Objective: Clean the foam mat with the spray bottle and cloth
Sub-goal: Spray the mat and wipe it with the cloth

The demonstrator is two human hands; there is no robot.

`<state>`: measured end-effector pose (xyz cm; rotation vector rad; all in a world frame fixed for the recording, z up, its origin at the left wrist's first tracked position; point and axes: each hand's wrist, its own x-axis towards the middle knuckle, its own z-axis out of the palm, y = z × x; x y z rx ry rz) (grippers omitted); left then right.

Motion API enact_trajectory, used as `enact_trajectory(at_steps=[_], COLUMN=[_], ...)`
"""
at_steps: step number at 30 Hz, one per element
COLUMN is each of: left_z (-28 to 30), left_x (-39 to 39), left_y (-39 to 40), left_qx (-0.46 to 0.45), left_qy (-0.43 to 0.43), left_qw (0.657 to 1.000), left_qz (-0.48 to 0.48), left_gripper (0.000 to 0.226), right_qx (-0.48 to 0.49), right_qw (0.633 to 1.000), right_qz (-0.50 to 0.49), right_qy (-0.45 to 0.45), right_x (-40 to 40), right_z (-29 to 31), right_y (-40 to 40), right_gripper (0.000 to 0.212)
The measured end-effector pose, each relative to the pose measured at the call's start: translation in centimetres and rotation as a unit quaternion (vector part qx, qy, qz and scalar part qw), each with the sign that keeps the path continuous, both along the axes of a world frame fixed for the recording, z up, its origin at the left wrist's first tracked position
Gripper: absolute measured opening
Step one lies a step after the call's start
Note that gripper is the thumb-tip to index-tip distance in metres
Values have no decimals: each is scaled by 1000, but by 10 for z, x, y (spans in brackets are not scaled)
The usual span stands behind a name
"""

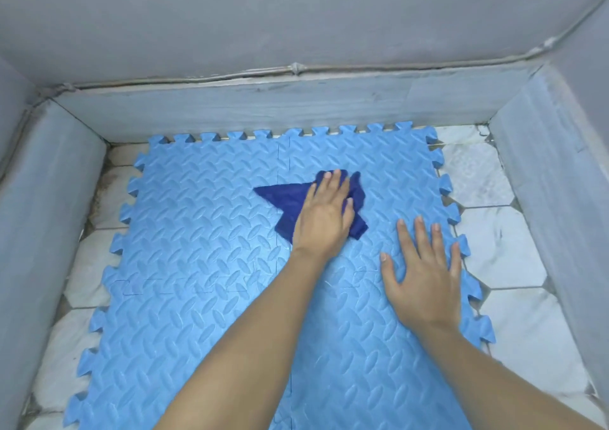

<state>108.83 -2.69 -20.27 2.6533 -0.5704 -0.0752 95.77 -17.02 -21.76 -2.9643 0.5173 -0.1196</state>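
Flatly, my left hand [321, 215] presses the dark blue cloth [286, 202] onto the foam mat [197, 264], fingers straight; right hand [423, 274] rests spread on the mat nearer, to its right.

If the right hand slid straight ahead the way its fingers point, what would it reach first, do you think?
Probably the foam mat's toothed right-hand edge, then the white floor tiles. The right hand lies flat, fingers pointing up-frame and slightly right; the cloth lies off to its left.
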Motion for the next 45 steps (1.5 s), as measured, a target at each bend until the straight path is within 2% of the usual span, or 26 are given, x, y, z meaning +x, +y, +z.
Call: enact_trajectory(at_steps=[1,3,5,6,8,10,12,14,15,17,19,22,24,26,29,32,34,36,38,39,41,43,45], left_z=[0,1,-1,-2,-9,-11,-6,-4,-3,-2,0,7,10,6,-1,-7,-11,-8,-5,-5,-4,-5,-3], left_x=[-1,11,31,40,48,46,42,40,41,48,57,56,55,62,77,88,89,83,79,77,67,48,25], left_y=[-17,-32,-25,-15,22,68,89,75,60,23,-25,-107,-134,-121,-43,63,140,206,228,219,182,136,103], left_qx=[16,47,62,63,84,105,101,91,82,78,78,98,114,105,65,54,83,124,140,136,116,103,109], left_qy=[-1,-3,-14,-11,-3,4,40,60,60,49,53,65,46,34,25,15,1,8,32,38,19,0,2], left_qw=[997,989,989,995,992,956,923,933,947,976,994,979,966,972,995,997,983,953,930,930,954,985,993], left_qz=[-70,-144,-131,-81,91,272,369,343,305,195,45,-167,-227,-207,-78,51,161,277,339,340,276,135,-36], left_gripper=[52,58,63,65,68,71,85,101,100,85,74,66,62,59,56,55,57,57,55,53,53,55,60], right_qx=[0,1,4,6,8,3,5,8,9,10,8,11,17,19,18,20,23,29,31,31,37,39,37], right_qw=[1000,1000,1000,1000,1000,1000,1000,1000,1000,1000,1000,1000,1000,1000,1000,1000,1000,999,999,999,999,999,999], right_qz=[-2,-3,-6,-7,-6,-5,-7,-9,-9,-10,-13,-15,-14,-17,-17,-14,-13,-13,-13,-12,-13,-18,-21], right_qy=[-1,0,-2,0,3,8,4,8,10,4,-5,-11,-14,-12,1,3,2,7,9,10,13,19,21], right_x=[0,1,2,3,1,1,1,1,2,1,1,4,3,3,2,2,1,1,2,2,1,0,0], right_z=[0,0,1,1,2,2,2,2,1,1,1,0,0,1,1,2,2,1,1,1,1,2,3], right_y=[0,1,1,0,0,-1,-1,-1,-1,-1,0,-1,0,-1,-1,-2,-4,-3,-1,-1,-2,-2,-1], right_gripper=[64,64,64,64,64,64,64,64,64,64,64,62,62,62,63,64,65,65,65,64,64,65,66])
